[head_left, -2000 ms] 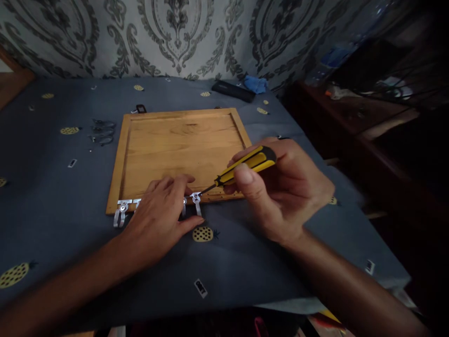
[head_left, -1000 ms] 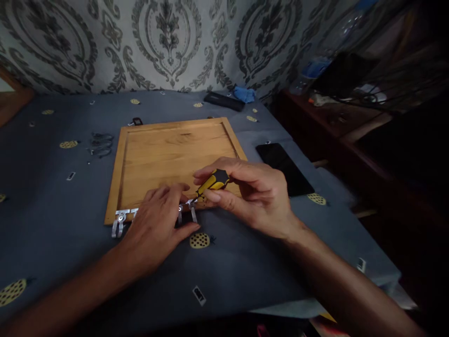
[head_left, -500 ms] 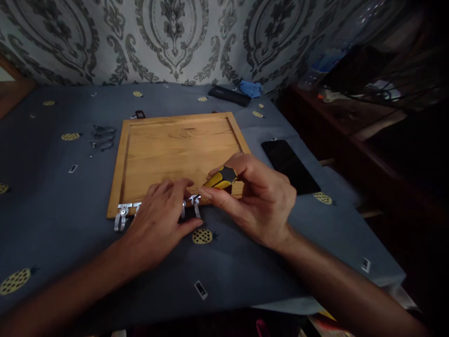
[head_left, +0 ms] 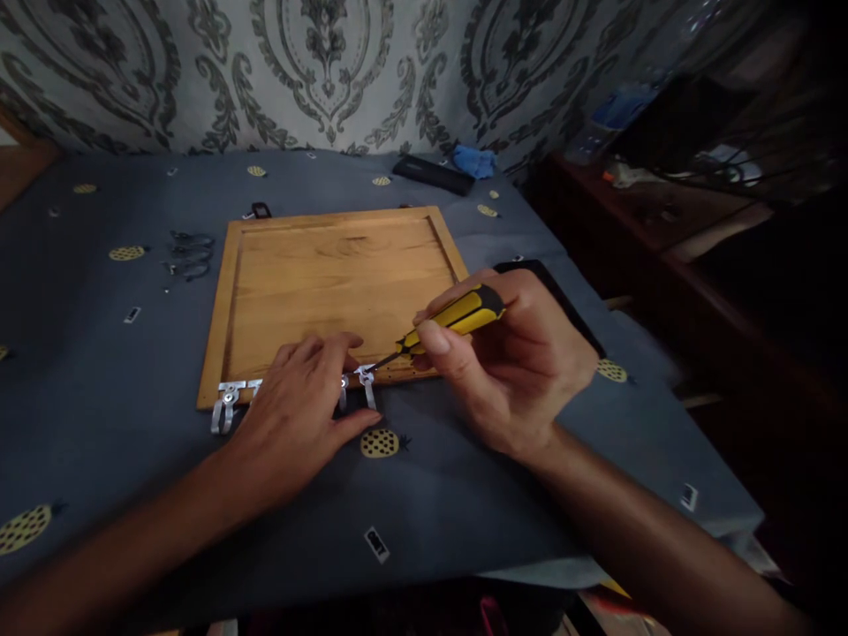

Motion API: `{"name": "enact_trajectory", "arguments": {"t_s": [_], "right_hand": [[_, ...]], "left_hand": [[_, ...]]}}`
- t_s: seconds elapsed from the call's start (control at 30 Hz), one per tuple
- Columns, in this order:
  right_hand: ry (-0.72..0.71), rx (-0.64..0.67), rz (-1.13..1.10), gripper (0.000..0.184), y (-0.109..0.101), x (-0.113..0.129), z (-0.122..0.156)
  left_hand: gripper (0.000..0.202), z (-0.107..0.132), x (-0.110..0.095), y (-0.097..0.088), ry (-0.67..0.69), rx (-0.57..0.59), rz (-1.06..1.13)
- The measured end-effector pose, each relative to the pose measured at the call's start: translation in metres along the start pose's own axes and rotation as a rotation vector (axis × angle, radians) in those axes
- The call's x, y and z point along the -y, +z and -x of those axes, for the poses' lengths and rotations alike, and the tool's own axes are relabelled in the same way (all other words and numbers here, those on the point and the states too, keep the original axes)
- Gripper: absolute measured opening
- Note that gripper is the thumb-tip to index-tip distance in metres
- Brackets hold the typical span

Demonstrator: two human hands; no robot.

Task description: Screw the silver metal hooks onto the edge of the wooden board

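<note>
A framed wooden board [head_left: 331,274] lies flat on the table, with silver metal hooks [head_left: 227,399] along its near edge. My right hand [head_left: 517,362] grips a yellow and black screwdriver [head_left: 457,316]. The screwdriver's tip points down-left to the hook [head_left: 365,378] nearest the right, and seems to touch it. Spread across the near edge, my left hand [head_left: 298,397] lies over the hooks, its fingers apart and its index finger beside that same hook. It covers part of the hook row.
Several loose hooks [head_left: 190,256] lie left of the board on the patterned tablecloth [head_left: 106,380]. A dark phone-like slab [head_left: 570,309] sits to the right, partly behind my right hand. At the back are a black case [head_left: 434,174] and a blue cloth [head_left: 474,162].
My right hand has moved right and turned, so the screwdriver's handle and shaft now show from the side. My left hand stays on the near edge.
</note>
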State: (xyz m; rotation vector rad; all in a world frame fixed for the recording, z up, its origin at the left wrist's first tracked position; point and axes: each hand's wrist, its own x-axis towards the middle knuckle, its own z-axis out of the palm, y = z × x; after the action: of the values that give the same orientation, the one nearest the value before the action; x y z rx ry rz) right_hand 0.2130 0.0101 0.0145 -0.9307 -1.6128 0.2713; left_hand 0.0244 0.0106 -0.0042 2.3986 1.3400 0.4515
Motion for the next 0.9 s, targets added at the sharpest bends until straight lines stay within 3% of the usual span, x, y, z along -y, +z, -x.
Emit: {"name": "enact_trajectory", "arguments": {"t_s": [0.57, 0.9], "right_hand": [[-0.089, 0.054, 0.083, 0.017, 0.0024, -0.0064, 0.0002], [-0.130, 0.103, 0.173, 0.017, -0.0016, 0.0023, -0.0049]], "left_hand": [[0.051, -0.0010, -0.0018, -0.0015, -0.013, 0.024, -0.006], [0.047, -0.0016, -0.0031, -0.0030, -0.009, 0.028, -0.005]]}}
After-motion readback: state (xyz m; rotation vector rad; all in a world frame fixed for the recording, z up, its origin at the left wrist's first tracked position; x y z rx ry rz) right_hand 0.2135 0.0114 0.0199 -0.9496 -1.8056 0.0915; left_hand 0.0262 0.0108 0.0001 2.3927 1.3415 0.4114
